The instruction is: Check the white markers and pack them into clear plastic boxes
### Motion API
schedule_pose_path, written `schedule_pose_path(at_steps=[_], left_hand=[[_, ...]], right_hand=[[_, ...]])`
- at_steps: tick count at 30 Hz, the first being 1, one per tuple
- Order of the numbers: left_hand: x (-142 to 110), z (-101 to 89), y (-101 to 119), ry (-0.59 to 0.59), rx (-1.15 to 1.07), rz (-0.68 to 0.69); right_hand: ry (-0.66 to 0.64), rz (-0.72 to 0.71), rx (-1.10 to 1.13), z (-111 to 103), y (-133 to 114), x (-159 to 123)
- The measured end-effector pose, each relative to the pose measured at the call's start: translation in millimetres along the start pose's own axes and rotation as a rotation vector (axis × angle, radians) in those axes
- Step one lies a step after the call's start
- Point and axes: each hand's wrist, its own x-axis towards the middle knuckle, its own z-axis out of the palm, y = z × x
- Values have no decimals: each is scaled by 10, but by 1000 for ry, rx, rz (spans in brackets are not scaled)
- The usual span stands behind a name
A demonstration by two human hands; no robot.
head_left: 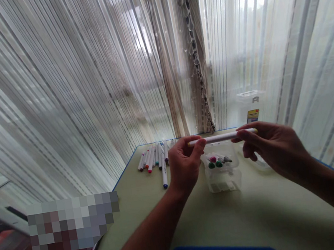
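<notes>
Head view, left hand: your left hand [185, 162] has its thumb and fingers pinched together around one end of the white marker [220, 138].
Head view, right hand: your right hand [271, 142] grips the other end between thumb and fingers, the lower fingers curled in.
Head view, white marker: yellow at both ends, raised roughly level between your two hands, over the far part of the worktop [131, 219].
Head view, clear case: the clear case [224, 182] stands between your forearms, with markers inside showing pink, green and grey ends.
Head view, loose markers: a cluster of loose markers [149, 158] lies left of your left hand; the blue-ended marker [164, 175] reaches nearest you.
Head view, far edge: a tall clear container [250, 107] with a yellow label stands behind your right hand, before the striped curtain [82, 70].
</notes>
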Motion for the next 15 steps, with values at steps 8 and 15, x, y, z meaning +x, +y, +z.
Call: schedule_pose_path(at_steps=[8, 15], left_hand=[[0, 18, 49, 7, -15, -49], [14, 26, 56, 6, -47, -44]], right_hand=[[-21, 18, -5, 25, 20, 10], [-30, 41, 68, 52, -12, -17]])
